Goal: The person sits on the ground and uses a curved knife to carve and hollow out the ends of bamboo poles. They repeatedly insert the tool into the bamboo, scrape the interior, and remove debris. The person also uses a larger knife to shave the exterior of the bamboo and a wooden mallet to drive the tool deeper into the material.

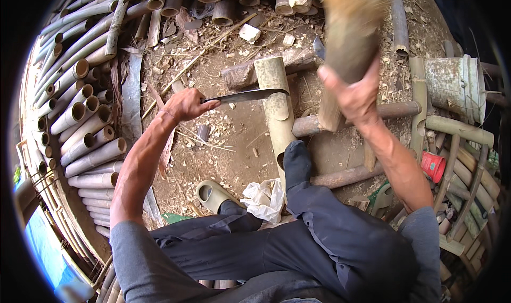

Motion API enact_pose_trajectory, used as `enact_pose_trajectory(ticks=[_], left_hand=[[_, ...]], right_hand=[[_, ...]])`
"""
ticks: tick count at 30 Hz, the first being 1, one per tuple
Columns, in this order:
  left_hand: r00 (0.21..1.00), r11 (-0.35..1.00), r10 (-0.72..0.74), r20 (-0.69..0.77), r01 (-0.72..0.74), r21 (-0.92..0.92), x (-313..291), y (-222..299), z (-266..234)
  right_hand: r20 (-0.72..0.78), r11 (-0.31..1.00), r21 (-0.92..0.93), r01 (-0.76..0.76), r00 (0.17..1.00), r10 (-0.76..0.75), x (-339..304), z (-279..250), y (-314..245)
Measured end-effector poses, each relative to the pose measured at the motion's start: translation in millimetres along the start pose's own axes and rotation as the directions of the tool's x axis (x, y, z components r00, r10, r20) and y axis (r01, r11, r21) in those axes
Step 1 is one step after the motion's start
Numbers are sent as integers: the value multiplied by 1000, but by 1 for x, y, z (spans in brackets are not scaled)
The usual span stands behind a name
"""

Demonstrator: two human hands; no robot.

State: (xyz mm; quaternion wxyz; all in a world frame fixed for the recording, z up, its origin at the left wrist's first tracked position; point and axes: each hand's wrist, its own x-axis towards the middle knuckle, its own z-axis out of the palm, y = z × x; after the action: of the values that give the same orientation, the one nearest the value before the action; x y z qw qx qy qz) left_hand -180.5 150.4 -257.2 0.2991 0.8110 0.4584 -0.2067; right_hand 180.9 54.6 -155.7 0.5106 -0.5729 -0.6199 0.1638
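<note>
My left hand (187,105) is closed round the handle of a long dark-bladed knife (242,96). The blade reaches rightward, its far end lying across a pale, mottled bamboo pole (273,101). My right hand (355,95) is raised on the right, gripping the lower part of a thick wooden club (354,37). Motion blurs the club, and its upper end looks pale and frayed. A foot in a dark sock (297,164) presses beside the bamboo pole's near end. A rough piece of wood (242,75) lies crosswise by the pole's far end.
Cut bamboo lengths (80,117) are stacked on the left and along the back. On the right are a bamboo frame (418,106), a pale bucket (455,85) and a red container (433,167). A white plastic bag (264,201) and a slipper (215,195) lie near my legs. Chips litter the ground.
</note>
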Motion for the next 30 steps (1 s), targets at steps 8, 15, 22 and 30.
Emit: enact_pose_trajectory(ticks=[8,15,22,30], left_hand=[[999,997,-6,52,10,-77,-2,-16,9],[997,992,59,48,-53,-116,7,-18,24],[998,999,-21,-61,23,28,-22,1,20],[825,981,164,-541,-79,177,-103,37,86]], right_hand=[[289,962,-261,-76,945,153,49,-17,-15],[697,814,-581,16,526,487,-44,3,4],[209,980,-195,-44,974,85,38,-25,-20],[286,968,22,-248,930,232,19,-56,-16]])
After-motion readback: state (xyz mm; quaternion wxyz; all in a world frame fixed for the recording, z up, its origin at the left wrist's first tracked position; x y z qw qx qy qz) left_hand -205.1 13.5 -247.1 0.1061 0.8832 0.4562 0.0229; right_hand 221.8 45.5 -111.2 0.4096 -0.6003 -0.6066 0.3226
